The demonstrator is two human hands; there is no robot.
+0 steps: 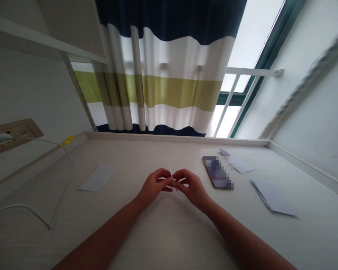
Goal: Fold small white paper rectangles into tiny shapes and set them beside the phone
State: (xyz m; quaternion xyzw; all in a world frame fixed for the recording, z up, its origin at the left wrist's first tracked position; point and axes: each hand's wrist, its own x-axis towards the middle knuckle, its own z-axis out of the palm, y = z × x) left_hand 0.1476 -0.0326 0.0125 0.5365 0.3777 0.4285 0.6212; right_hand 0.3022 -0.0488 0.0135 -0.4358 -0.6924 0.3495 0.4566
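Observation:
Between my two hands, above the middle of the desk, is a small piece of folded white paper (170,171), seen nearly edge-on. My left hand (158,182) pinches it from the left, thumb against fingers. From the right, my right hand (189,183) grips it too, and the fingertips of both hands meet at the paper. Most of the paper is covered by my fingers, so its folded shape cannot be made out. A phone (217,173) lies on the desk just right of my right hand, its screen partly blurred out.
A white paper sheet (98,177) lies at left. To the right are a stack of papers (276,198), another sheet (240,164) and a small folded piece (224,152). A white cable (70,176) runs from the wall socket (19,132) across the desk (146,232). Behind hangs a curtain (169,92).

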